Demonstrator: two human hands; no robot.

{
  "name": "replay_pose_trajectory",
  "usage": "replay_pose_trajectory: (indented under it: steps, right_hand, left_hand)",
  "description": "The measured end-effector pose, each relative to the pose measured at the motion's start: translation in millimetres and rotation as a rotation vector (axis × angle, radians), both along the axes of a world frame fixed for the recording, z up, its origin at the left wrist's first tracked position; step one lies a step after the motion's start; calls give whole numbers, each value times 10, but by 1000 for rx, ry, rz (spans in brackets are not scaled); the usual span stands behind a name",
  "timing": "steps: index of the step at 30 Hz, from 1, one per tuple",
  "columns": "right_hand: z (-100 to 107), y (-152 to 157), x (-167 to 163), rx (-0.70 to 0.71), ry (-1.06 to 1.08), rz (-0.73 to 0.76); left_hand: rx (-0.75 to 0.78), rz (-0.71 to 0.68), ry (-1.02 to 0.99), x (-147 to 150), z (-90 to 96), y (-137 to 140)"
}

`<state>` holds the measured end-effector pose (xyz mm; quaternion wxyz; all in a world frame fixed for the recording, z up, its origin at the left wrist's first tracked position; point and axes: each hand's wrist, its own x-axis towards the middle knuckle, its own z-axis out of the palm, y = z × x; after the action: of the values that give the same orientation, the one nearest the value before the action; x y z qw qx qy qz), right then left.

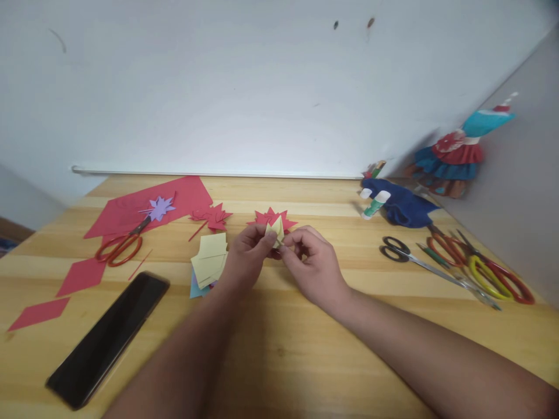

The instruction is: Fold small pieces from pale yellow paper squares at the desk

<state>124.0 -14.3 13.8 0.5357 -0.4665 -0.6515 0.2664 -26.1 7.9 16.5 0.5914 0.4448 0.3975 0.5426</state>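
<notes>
red paper pieces [82,276] lie flat at the far left, near the dark phone [107,337], which slants across the table [279,361], perhaps put to that side so it does not get in the way. from my distant seat i see orange-handled scissors [119,249] just above it, their blades pointing towards a purple paper flower [161,208]; that flower rests on a big red sheet [192,192], well back, as if set aside.

beside the sheet lies a red paper flower [218,216], and nearer to me yellow squares [212,250] overlap in a loose pile, probably there for easy reach.

in the middle, the left hand [251,250] pinches a folded yellow paper [279,227] between thumb and fingers, point upwards, i suppose to steady it. the right hand [317,262] narrows its thumb and forefinger on the lower edge, which seems to suit fine folding. a second red flower [283,222] lies behind the paper.

further right, a glue stick [376,205] stands by a blue cloth [397,203]. black-handled scissors [395,249] and yellow-handled scissors [484,279] lie together, apparently gathered as a tool spot.
</notes>
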Motion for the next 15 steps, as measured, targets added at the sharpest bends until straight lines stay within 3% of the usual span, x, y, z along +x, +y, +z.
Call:
replay_pose_trajectory:
  steps: [7, 15]
  right_hand:
    - [21, -19, -13, -43, -1, 18]
    - [-27, 17, -20, -164, 147, 57]
  left_hand:
    - [-9, -54, -1, -14, -26, 30]
    - [28, -124, -33, -25, -70, 37]
